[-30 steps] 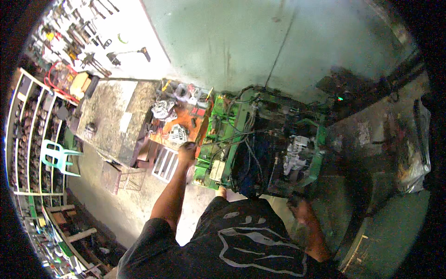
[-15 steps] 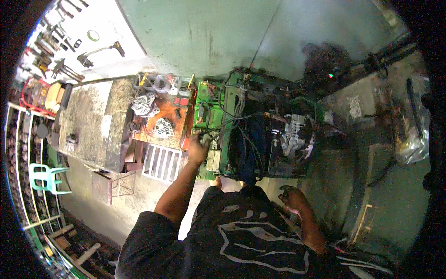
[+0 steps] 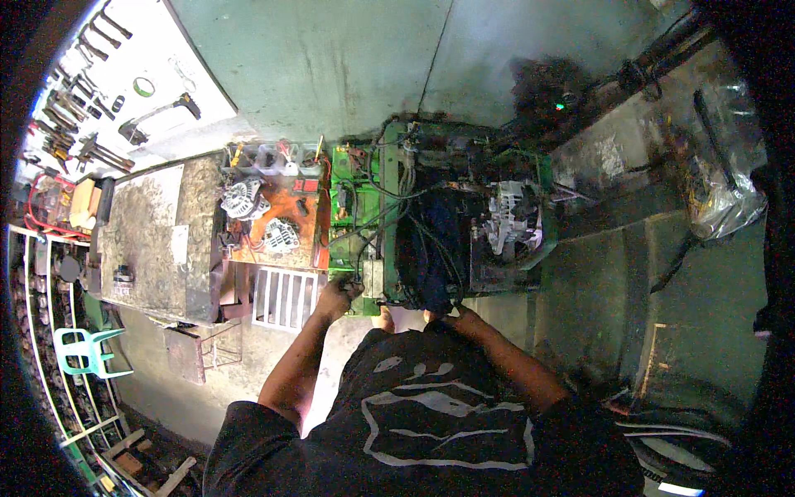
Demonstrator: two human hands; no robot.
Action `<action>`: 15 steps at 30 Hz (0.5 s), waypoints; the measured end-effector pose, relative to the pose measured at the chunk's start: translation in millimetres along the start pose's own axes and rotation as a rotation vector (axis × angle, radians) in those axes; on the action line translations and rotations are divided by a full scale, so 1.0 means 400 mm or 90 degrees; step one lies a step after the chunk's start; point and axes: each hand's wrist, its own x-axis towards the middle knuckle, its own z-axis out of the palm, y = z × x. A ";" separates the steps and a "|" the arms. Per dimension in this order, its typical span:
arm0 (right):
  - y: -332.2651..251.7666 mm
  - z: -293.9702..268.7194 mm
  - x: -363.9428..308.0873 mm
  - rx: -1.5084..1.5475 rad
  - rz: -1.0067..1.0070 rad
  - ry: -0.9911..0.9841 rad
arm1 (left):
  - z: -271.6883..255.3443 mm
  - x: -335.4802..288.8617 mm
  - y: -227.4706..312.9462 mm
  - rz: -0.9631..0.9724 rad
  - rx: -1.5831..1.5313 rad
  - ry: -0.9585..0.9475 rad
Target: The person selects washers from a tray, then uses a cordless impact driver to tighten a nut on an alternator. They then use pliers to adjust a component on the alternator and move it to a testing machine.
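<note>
My left hand (image 3: 334, 300) is at the front of the bright green panel (image 3: 341, 240), fingers curled by a dark cable end; what they hold is too small to make out. My right hand (image 3: 465, 321) reaches the front edge of the green machine frame (image 3: 393, 248), below a dark blue cloth (image 3: 435, 286); its fingers are mostly hidden. Black cables (image 3: 407, 178) run from the panel over the frame. On the frame's right side sits a silver alternator (image 3: 512, 217).
Two more alternators, one whole-looking (image 3: 243, 199) and one (image 3: 281, 236) nearer, lie on the orange-topped bench (image 3: 310, 224) at left. Beyond it stands a worn worktable (image 3: 141, 232). A white slatted rack (image 3: 286, 296), a mint plastic chair (image 3: 87, 352) and hanging tools (image 3: 103, 153) are also leftward.
My left hand has come nearer, down the green panel to its front edge. My right hand has swung in from the right to the machine's front edge. The whole view has shifted slightly.
</note>
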 end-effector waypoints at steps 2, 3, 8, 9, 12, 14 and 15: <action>0.032 0.025 0.064 -0.058 -0.053 0.022 | 0.010 -0.006 -0.027 0.012 0.007 -0.023; 0.046 0.026 0.080 -0.152 -0.126 0.034 | 0.019 -0.017 -0.041 0.047 -0.033 -0.012; 0.026 -0.046 -0.019 -0.080 -0.061 0.176 | 0.063 -0.124 -0.053 0.014 0.015 0.096; -0.001 -0.076 -0.060 -0.014 -0.001 0.152 | 0.071 -0.147 -0.036 0.022 0.027 0.130; -0.087 -0.167 -0.200 0.213 -0.124 0.156 | 0.091 -0.201 0.046 0.072 -0.026 0.166; -0.155 -0.203 -0.251 0.139 -0.198 0.208 | 0.100 -0.202 0.116 0.054 -0.037 0.156; -0.188 -0.221 -0.265 0.091 -0.200 0.239 | 0.105 -0.197 0.149 0.145 -0.051 0.154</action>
